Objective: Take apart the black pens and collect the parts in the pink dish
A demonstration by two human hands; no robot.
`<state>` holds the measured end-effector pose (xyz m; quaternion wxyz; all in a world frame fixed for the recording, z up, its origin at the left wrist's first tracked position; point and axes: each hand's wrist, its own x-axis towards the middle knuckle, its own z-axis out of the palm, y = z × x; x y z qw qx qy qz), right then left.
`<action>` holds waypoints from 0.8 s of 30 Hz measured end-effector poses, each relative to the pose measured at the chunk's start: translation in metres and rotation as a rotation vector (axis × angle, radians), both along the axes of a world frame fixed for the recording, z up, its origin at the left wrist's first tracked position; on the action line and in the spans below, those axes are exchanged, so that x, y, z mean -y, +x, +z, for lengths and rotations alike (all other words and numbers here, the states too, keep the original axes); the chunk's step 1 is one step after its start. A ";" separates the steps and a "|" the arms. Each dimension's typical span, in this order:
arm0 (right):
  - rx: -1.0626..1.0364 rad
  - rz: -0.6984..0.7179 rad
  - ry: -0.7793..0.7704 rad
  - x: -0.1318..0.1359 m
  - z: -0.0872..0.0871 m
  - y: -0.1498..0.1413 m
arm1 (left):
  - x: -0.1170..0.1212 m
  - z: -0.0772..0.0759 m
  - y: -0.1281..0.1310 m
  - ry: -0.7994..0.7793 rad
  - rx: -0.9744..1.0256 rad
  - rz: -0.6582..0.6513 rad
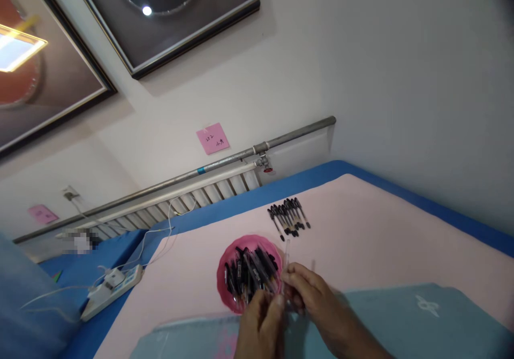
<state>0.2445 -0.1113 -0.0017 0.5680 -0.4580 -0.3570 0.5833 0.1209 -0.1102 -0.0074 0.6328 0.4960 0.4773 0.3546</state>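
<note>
My right hand (315, 297) pinches a clear, slim pen barrel (287, 253) that stands nearly upright above the pink cloth. Close beside it, my left hand (260, 324) has its thumb and fingers closed near the lower end of the barrel; what it grips is hidden and blurred. Just beyond my hands sits a pink scalloped bowl (220, 279) heaped with black pen parts and clear barrels (249, 270). Farther back, a row of black-capped pens (289, 214) lies side by side on the cloth.
A teal cloth (381, 311) covers the near edge of the pink-topped table (361, 230). On the left, a white power strip (112, 292) with plugs and cables rests on a blue surface. A radiator (217, 188) and a pipe (225, 161) run along the wall behind.
</note>
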 end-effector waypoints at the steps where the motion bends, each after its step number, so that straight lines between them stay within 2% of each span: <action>1: 0.004 0.004 -0.005 0.000 -0.001 0.000 | -0.001 0.000 -0.001 0.041 -0.008 -0.005; 4: 0.017 0.018 -0.003 -0.001 -0.003 0.000 | -0.004 0.000 -0.003 0.031 -0.007 -0.068; 8: -0.016 0.035 0.029 -0.002 -0.002 0.001 | -0.005 -0.001 -0.005 -0.210 0.181 -0.203; 10: -0.069 0.009 0.037 -0.004 0.000 0.003 | -0.007 -0.003 -0.007 -0.254 0.285 -0.251; 12: 0.050 -0.032 0.045 -0.010 0.001 0.006 | -0.011 -0.005 -0.011 -0.283 0.308 -0.253; 15: 0.470 -0.013 0.054 -0.025 0.002 0.007 | -0.028 -0.002 -0.026 -0.136 0.028 -0.124; 16: 0.592 0.010 0.055 -0.031 0.002 0.006 | -0.037 0.001 -0.033 0.028 -0.174 -0.039; 18: 0.748 0.040 0.068 -0.043 0.004 0.001 | -0.056 0.008 -0.048 0.175 -0.276 0.084; 19: 0.828 0.052 0.077 -0.049 0.005 -0.002 | -0.066 0.012 -0.055 0.279 -0.469 0.128; 20: 0.903 0.067 0.088 -0.054 0.007 -0.005 | -0.075 0.015 -0.060 0.317 -0.652 0.128; 22: 1.036 0.088 0.108 -0.066 0.009 -0.005 | -0.087 0.019 -0.066 0.345 -0.899 0.038; 24: 1.152 0.053 0.121 -0.078 0.011 0.003 | -0.094 0.019 -0.067 0.347 -1.029 -0.045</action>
